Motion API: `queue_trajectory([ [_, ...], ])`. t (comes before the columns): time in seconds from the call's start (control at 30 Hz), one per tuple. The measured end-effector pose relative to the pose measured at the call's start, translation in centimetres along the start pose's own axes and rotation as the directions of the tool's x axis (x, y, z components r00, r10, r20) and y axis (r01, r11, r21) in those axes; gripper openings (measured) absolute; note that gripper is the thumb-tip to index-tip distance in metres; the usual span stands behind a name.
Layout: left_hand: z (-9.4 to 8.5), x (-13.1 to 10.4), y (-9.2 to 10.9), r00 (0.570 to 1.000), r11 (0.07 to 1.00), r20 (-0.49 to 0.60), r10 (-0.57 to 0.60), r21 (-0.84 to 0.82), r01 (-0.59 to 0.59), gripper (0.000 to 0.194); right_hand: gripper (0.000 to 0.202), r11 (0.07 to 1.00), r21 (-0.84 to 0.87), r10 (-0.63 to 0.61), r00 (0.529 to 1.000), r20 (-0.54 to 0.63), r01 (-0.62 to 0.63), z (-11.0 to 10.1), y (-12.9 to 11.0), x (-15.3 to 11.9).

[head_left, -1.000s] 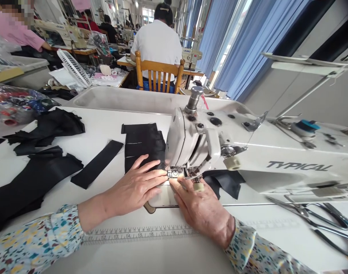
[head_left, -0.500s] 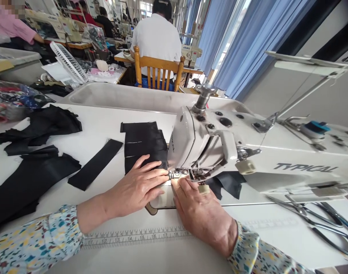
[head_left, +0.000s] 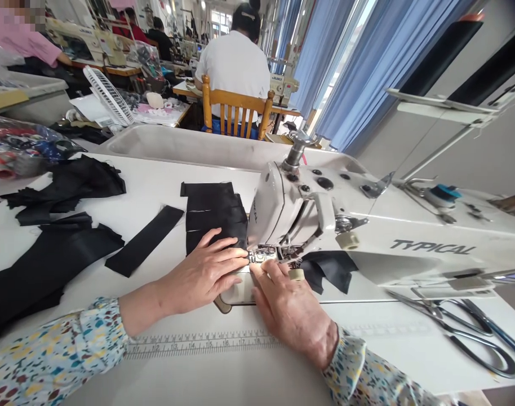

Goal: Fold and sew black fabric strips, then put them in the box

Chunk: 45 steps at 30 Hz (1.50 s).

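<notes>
A white sewing machine point(head_left: 291, 208) stands over the table, its needle area lit. My left hand point(head_left: 204, 273) lies palm down with fingers spread, on the near edge of black fabric pieces point(head_left: 213, 211) left of the presser foot. Just right of it, my right hand point(head_left: 287, 304) rests by the needle plate, fingers bent and close together; what lies under its fingertips is hidden. More black fabric point(head_left: 333, 269) shows beneath the machine arm. A separate black strip point(head_left: 145, 239) lies to the left of the stack.
Black fabric pieces point(head_left: 50, 254) cover the left side. Scissors point(head_left: 456, 324) lie at the right, and a printed ruler point(head_left: 190, 344) runs along the near table. Beyond a white trough point(head_left: 177, 148), a person in white point(head_left: 234, 65) sits on a wooden chair point(head_left: 238, 104).
The camera view has shifted slightly, showing more of the thread cones at upper right. Both hands stay by the needle, the right one lying slightly further left in the picture.
</notes>
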<state>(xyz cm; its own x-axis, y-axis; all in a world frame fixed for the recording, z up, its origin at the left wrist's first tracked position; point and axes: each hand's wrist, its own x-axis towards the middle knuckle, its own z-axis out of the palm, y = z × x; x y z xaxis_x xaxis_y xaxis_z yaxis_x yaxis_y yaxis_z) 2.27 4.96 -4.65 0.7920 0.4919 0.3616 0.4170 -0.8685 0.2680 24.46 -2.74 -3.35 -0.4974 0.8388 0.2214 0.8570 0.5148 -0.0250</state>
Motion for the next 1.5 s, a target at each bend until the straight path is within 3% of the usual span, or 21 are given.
queue_trajectory([
  [0.5,0.0,0.1,-0.3,0.999,0.999,0.035,-0.013,-0.036,0.014,0.027,0.031,0.995,-0.092,-0.049,0.998,-0.044,0.045,0.3,0.5,-0.6],
  [0.8,0.1,0.1,-0.4,1.0,0.999,0.005,-0.001,-0.037,0.001,0.028,0.033,0.995,0.101,0.008,0.998,-0.056,-0.002,0.2,0.6,-0.6],
  [1.1,0.1,-0.2,-0.4,1.0,0.999,0.022,0.015,0.038,-0.016,0.031,0.035,0.999,0.042,0.012,0.999,-0.044,-0.01,0.6,0.6,-0.5],
  [1.5,-0.4,0.5,-0.6,0.999,1.0,0.049,0.012,-0.018,-0.011,0.026,0.034,0.999,-0.053,0.013,1.0,0.006,-0.013,1.2,0.7,-0.8],
])
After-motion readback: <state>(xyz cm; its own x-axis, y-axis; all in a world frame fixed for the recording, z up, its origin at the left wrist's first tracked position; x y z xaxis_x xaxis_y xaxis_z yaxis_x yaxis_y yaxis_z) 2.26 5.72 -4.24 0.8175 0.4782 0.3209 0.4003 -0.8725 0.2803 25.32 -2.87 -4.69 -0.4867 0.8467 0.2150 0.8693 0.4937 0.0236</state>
